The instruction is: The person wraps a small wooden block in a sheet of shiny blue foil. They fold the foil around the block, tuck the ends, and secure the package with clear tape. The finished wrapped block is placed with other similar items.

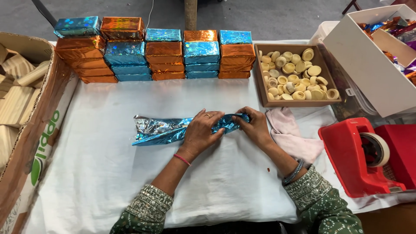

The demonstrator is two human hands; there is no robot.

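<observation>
Blue foil (pixel 161 130): light, crinkly, likely tears easily. Left hand (pixel 200 132) and right hand (pixel 255 128) pinch its wrapped right end; hold there.

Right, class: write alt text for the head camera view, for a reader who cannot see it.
A person's left hand and right hand press and fold shiny blue foil wrap on a white cloth. Behind stand stacks of blue and orange foil-wrapped blocks; to the right are a wooden tray of pale round pieces and a red tape dispenser.
</observation>
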